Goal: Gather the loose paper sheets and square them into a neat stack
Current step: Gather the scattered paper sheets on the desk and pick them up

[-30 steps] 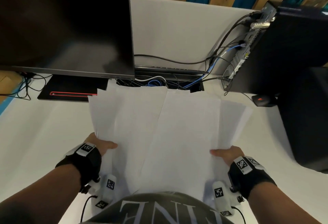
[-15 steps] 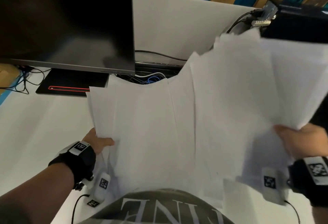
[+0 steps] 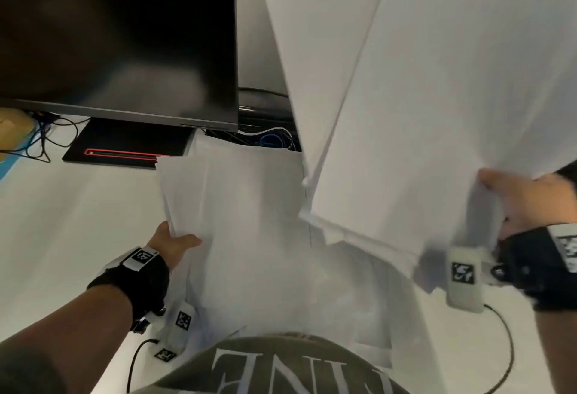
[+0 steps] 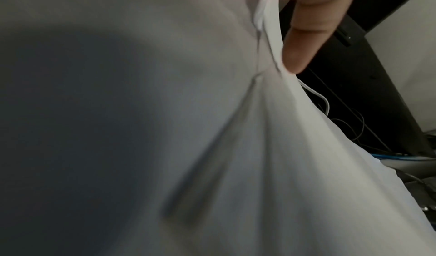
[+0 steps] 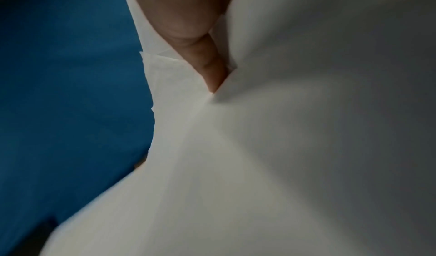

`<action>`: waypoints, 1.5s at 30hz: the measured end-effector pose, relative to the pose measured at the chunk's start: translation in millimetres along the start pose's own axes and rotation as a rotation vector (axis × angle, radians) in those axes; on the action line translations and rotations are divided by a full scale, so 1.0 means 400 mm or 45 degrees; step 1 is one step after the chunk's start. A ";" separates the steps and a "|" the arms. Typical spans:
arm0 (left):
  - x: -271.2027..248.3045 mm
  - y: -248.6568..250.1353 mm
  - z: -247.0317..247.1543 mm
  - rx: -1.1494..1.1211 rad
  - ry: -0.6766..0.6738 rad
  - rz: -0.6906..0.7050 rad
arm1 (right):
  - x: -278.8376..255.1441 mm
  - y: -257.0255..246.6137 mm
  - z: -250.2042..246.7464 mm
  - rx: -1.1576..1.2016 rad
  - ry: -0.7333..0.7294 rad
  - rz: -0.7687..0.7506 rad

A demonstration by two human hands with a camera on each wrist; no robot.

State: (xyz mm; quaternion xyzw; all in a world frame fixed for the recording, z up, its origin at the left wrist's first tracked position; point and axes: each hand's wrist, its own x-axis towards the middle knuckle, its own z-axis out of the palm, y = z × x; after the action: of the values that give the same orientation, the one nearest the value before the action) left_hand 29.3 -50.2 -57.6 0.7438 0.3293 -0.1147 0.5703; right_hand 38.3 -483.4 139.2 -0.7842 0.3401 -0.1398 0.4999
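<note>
Both hands hold white paper sheets, split into two bunches over the desk.
Head: left hand [image 3: 170, 242] pinches the lower bunch [image 3: 243, 222] at its left edge, low over the white desk [image 3: 62, 206] by the monitor [image 3: 118, 37]; right hand [image 3: 527, 203] grips the raised bunch [image 3: 437, 97], tilted up at right. Left wrist: a finger [image 4: 304, 42] pressed on the sheets' edge. Right wrist: fingers [image 5: 188, 27] curl round folded sheets.
</note>
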 end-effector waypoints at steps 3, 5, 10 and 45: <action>-0.005 0.015 -0.003 -0.069 -0.021 -0.031 | -0.044 0.078 0.104 -0.219 -0.235 0.138; -0.008 0.020 -0.009 -0.079 -0.036 -0.133 | -0.058 0.139 0.178 -0.305 -0.389 0.237; 0.058 -0.033 -0.012 -0.043 -0.063 -0.216 | -0.115 0.217 0.317 -0.456 -0.583 0.316; -0.021 0.029 0.007 -0.017 -0.027 -0.130 | -0.032 0.290 0.274 -0.730 -0.415 0.469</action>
State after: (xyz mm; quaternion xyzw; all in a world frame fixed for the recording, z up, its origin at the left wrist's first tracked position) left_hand 30.6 -57.5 -44.9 0.7210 0.3615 -0.1492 0.5721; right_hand 44.5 -430.5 -11.7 -0.8299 0.4168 0.1798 0.3245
